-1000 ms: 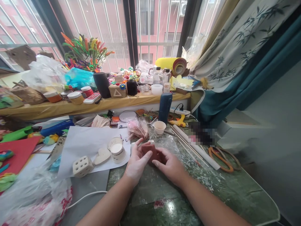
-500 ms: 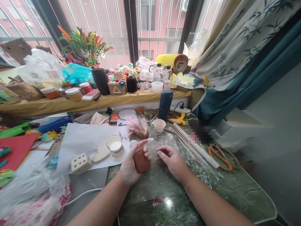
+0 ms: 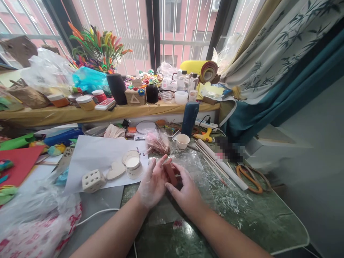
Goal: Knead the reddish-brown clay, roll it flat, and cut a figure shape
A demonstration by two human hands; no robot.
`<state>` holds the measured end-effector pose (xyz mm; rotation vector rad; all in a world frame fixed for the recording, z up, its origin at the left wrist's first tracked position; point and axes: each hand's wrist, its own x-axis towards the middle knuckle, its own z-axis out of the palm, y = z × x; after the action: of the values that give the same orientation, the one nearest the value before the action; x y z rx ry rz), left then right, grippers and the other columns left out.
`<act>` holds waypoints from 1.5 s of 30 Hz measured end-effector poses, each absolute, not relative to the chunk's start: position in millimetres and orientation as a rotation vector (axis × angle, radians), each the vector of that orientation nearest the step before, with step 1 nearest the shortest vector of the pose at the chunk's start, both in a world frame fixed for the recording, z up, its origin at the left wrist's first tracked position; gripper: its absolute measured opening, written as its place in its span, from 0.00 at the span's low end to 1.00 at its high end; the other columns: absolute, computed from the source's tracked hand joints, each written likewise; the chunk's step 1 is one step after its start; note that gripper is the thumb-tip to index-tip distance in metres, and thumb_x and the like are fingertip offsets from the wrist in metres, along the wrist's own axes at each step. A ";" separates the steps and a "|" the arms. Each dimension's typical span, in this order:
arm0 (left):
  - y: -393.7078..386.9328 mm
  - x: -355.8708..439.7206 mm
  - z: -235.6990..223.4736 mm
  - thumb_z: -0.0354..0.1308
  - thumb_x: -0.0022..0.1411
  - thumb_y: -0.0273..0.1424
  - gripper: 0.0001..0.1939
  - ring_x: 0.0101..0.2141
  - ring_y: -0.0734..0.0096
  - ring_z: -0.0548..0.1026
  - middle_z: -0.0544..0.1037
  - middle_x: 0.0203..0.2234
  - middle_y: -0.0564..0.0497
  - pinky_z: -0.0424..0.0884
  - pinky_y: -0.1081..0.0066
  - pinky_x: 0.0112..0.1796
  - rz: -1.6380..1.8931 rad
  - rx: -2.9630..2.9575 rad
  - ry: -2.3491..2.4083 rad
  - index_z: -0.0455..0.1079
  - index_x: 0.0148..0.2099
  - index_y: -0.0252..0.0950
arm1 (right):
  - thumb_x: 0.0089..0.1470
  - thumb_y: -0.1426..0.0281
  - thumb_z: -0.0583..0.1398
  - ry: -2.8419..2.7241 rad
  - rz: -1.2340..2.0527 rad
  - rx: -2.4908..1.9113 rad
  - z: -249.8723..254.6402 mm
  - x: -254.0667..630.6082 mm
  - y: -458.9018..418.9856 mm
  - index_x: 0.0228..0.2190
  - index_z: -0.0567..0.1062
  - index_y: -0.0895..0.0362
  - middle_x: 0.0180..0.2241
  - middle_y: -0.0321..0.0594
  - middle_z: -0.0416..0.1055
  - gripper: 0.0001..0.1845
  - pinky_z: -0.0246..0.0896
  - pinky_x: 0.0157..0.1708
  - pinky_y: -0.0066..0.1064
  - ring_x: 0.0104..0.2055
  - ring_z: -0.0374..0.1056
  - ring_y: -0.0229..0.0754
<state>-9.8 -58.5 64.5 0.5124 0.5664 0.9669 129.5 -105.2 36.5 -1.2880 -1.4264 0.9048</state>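
Left hand (image 3: 152, 184): palm open, fingers against brown block (image 3: 170, 173).
Right hand (image 3: 187, 190): fingers and thumb grasp brown block.
Room: between right forearm (image 3: 225, 231) and green table (image 3: 276, 222)'s curved edge.

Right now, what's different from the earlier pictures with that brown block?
At first both hands were on the block; then the right hand let go and the left hand held it alone. Now the right hand has moved left and taken hold again, the left hand has uncurled, and the block has turned to show a narrow side. The die, the heart and the white cup stayed put.
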 end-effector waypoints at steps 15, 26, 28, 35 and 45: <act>-36.6 -10.3 30.2 0.60 0.63 0.49 0.20 0.46 0.62 0.76 0.80 0.39 0.46 0.69 0.60 0.54 1.322 0.779 0.905 0.76 0.38 0.36 | 0.54 0.66 0.64 -1.668 0.744 -1.412 50.9 170.5 -81.3 0.49 0.77 0.46 0.49 0.38 0.78 0.19 0.65 0.52 0.45 0.50 0.73 0.51; -37.3 -9.9 34.3 0.65 0.60 0.45 0.16 0.50 0.60 0.75 0.80 0.43 0.46 0.68 0.59 0.55 1.276 0.905 0.980 0.75 0.42 0.37 | 0.55 0.65 0.65 -1.736 0.746 -1.456 38.2 169.4 -76.7 0.45 0.78 0.49 0.44 0.38 0.79 0.14 0.66 0.49 0.42 0.47 0.73 0.49; -39.5 -11.8 37.8 0.69 0.56 0.41 0.20 0.53 0.57 0.74 0.79 0.49 0.44 0.68 0.58 0.55 1.155 1.112 0.968 0.74 0.49 0.39 | 0.54 0.64 0.66 -1.665 0.803 -1.436 36.6 170.3 -77.7 0.47 0.76 0.49 0.45 0.39 0.78 0.18 0.66 0.50 0.42 0.47 0.74 0.49; -45.5 -11.5 39.0 0.69 0.56 0.40 0.16 0.41 0.61 0.80 0.82 0.38 0.49 0.74 0.65 0.44 0.923 1.270 0.953 0.75 0.44 0.38 | 0.49 0.63 0.70 -1.304 1.127 -1.176 25.4 169.3 -81.8 0.52 0.70 0.49 0.46 0.39 0.78 0.29 0.69 0.50 0.41 0.48 0.75 0.49; -39.4 -10.1 37.5 0.67 0.58 0.44 0.21 0.49 0.60 0.76 0.79 0.45 0.46 0.73 0.66 0.45 1.157 1.138 1.020 0.71 0.48 0.39 | 0.57 0.61 0.64 -1.207 0.775 -1.215 33.5 182.6 -75.8 0.39 0.77 0.53 0.37 0.40 0.76 0.11 0.66 0.43 0.38 0.40 0.71 0.47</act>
<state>-10.1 -39.4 37.5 1.1378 1.0199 1.1569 182.6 -75.8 33.5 -1.2155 -1.2072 0.7752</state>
